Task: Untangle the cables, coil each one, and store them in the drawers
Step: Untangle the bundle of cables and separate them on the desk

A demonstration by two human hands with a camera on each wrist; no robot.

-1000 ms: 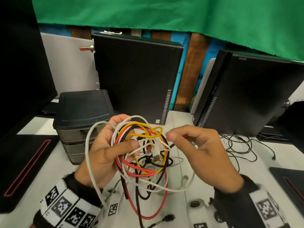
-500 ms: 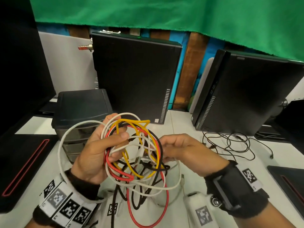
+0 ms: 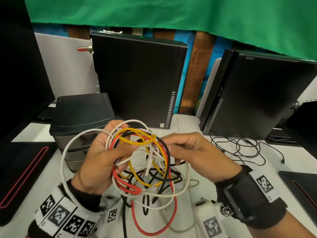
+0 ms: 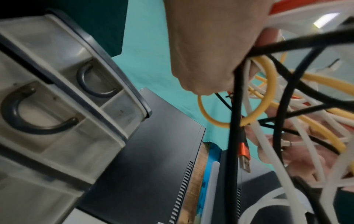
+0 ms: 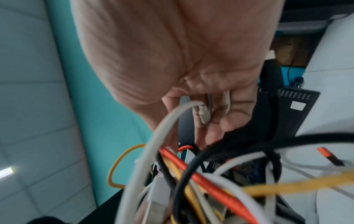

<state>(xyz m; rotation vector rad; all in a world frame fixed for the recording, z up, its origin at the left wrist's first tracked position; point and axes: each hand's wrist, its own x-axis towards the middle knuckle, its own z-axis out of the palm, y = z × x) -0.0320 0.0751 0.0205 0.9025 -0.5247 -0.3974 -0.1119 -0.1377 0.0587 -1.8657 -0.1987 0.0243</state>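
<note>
Cable tangle (image 3: 145,162) (white, yellow, red, black) held above desk (image 3: 197,131), just in front of drawer unit (image 3: 80,115). Left hand (image 3: 101,158) grips the bundle, fingers curled around it. Right hand (image 3: 193,157) pinches strands at its right side.

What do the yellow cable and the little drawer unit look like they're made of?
The yellow cable looks fabric-braided: its surface is matte and fuzzy, with a woven texture in the right wrist view. The drawer unit looks like plastic: a dark, smooth, slightly glossy top, and cloudy translucent drawer fronts with dark curved handles.
</note>
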